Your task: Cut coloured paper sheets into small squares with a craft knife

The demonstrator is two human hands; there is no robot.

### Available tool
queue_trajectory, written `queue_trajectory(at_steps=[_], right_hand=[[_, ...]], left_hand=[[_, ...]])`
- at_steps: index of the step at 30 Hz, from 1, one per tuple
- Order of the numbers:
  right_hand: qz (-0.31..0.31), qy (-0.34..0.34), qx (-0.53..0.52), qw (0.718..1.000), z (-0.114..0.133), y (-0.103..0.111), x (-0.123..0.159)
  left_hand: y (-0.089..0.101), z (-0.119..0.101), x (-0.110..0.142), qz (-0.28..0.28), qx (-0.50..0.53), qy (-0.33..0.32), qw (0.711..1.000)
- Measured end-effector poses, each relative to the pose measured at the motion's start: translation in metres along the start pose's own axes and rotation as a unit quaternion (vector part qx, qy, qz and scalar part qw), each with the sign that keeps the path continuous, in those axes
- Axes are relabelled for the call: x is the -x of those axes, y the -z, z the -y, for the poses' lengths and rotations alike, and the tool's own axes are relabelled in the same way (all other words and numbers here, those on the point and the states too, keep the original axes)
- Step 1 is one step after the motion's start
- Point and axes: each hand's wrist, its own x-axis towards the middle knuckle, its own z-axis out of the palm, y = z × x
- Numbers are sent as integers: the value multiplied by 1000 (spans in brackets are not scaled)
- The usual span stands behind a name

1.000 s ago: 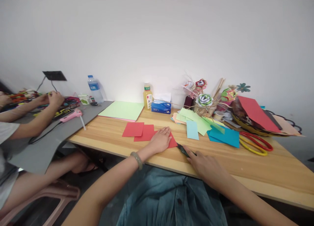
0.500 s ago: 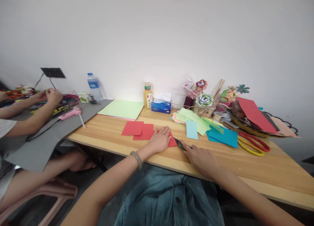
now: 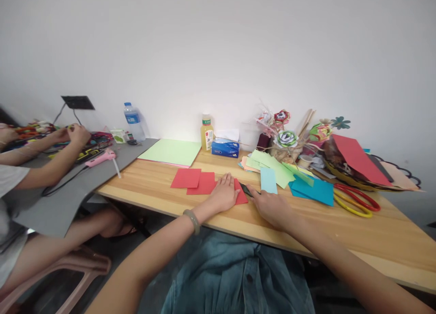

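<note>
My left hand (image 3: pixel 225 192) lies flat, fingers stretched out, pressing a red paper piece (image 3: pixel 241 196) against the table. In my right hand (image 3: pixel 270 207) is a dark-handled knife (image 3: pixel 245 190), its front end at the right edge of that red piece. My fingers hide much of the handle, and the blade is hard to make out. Left of my left hand, a red square (image 3: pixel 185 178) partly overlaps another red piece (image 3: pixel 203 184). A light blue paper strip (image 3: pixel 269 180) lies just beyond my right hand.
Green sheets (image 3: pixel 172 152), a juice bottle (image 3: pixel 206 134) and a tissue pack (image 3: pixel 225 148) stand along the wall. Blue paper (image 3: pixel 315 190) and red-and-yellow-handled scissors (image 3: pixel 357 200) lie right. Left, a co-worker's hands (image 3: pixel 76 134) work near a pink glue gun (image 3: pixel 101 158).
My right hand and the knife have moved away from me along the red paper's right edge. My left hand stays flat on the paper. The view has shifted slightly.
</note>
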Motion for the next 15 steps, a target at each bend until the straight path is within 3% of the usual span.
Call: queue_trajectory(at_steps=[10, 15], right_hand=[[-12, -40, -23, 999, -9, 3, -31], [-45, -114, -32, 992, -39, -9, 13]], left_hand=[[-3, 1, 2, -29, 38, 0, 999], [1, 7, -4, -53, 98, 26, 993]])
